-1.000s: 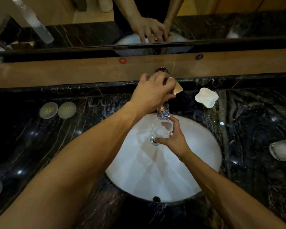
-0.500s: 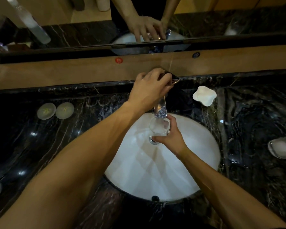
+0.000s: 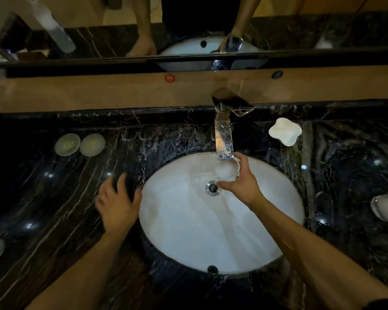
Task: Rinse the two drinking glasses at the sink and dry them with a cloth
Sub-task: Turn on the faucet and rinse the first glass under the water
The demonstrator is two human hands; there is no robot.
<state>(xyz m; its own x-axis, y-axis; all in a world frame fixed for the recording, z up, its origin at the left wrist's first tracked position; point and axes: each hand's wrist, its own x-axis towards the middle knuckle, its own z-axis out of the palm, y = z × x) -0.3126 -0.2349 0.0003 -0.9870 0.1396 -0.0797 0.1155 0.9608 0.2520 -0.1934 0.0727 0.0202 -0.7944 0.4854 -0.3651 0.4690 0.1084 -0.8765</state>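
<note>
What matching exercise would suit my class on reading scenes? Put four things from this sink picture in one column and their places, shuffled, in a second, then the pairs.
Things:
1. glass
2. left hand
3. white dish
4. two round discs

Places:
A. on the counter, right of the tap
B. on the counter, far left of the basin
C. under the spout, held by the right hand
D. at the basin's left rim

Pairs: 1-C, 2-D, 3-A, 4-B

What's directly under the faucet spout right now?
A drinking glass, held by the right hand over the white sink. Fingers cover its lower part; water flow isn't clear.
</note>
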